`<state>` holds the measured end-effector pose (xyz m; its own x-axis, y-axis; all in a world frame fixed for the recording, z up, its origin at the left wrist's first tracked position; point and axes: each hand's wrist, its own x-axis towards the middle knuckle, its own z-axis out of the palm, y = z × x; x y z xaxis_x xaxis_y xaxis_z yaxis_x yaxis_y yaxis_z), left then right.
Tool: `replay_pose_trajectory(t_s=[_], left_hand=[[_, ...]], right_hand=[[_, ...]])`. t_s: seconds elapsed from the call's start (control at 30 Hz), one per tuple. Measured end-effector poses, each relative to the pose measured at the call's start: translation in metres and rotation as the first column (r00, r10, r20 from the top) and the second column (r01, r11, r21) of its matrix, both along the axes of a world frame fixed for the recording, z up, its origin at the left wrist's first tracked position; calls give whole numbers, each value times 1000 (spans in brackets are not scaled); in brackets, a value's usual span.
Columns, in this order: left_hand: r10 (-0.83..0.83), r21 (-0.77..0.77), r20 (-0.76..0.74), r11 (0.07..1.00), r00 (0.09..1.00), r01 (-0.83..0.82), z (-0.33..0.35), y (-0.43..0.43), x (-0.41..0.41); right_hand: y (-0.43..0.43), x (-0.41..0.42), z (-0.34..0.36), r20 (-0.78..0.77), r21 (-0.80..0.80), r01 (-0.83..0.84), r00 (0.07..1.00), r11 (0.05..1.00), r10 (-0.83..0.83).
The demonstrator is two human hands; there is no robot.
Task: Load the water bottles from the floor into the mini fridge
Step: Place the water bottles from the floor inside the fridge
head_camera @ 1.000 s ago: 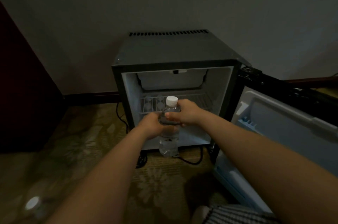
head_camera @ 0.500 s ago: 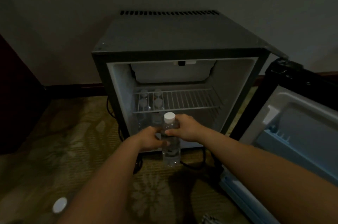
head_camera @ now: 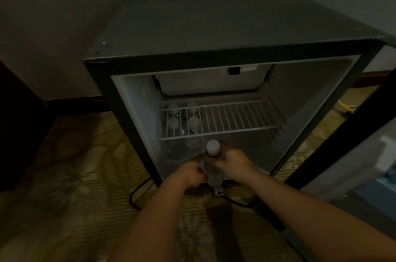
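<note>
- Dim room: patterned carpet floor, plain wall behind, dark furniture at the far left.
- Water bottle with white cap, upright, at the front lip of the mini fridge, in the mouth of the lower compartment, below the wire shelf; seemingly not yet set down inside.
- Left grip curled round the bottle's body from the left; right grip wrapped round its upper part from the right.
- Just behind, 4 stored bottles, caps showing through the shelf wires, bunched at the back left of the lower compartment.
- Door swung wide at the right; power cord looped on the carpet by the fridge's front edge.
- Judged progress: well under way, with 4 inside and 1 at the threshold, needing only a push inward and a release; number left on the floor not shown.
</note>
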<state>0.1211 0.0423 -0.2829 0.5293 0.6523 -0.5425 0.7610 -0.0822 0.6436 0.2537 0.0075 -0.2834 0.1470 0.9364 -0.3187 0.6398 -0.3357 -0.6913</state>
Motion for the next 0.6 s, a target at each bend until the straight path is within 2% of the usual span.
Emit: replay_pose_trajectory(t_s=[0.13,0.2,0.3,0.37,0.43,0.53,0.6], left_hand=[[6,55,-35,999,999,-4,-20,11,0],[47,40,-6,998,999,-47,-25,15,4],[273,-94,119,960,955,-263,-32,20,17],[517,-294,153,838,842,-460,-38,20,29],[702,-476,132,664,700,-577,-39,19,39],[862,-637,80,431,501,-639,-40,20,51],[901,-673,90,369,424,-641,-45,20,54]], right_hand=[[15,-2,-7,77,-52,-58,995,997,62],[22,-1,-12,61,-66,-21,998,998,25],[28,2,-22,-55,-5,136,989,991,-136],[32,6,-28,-105,15,223,970,975,-220],[36,11,-33,-87,23,272,959,962,-269],[40,13,-37,-95,5,313,946,950,-311],[42,14,-41,-94,-5,294,952,956,-293]])
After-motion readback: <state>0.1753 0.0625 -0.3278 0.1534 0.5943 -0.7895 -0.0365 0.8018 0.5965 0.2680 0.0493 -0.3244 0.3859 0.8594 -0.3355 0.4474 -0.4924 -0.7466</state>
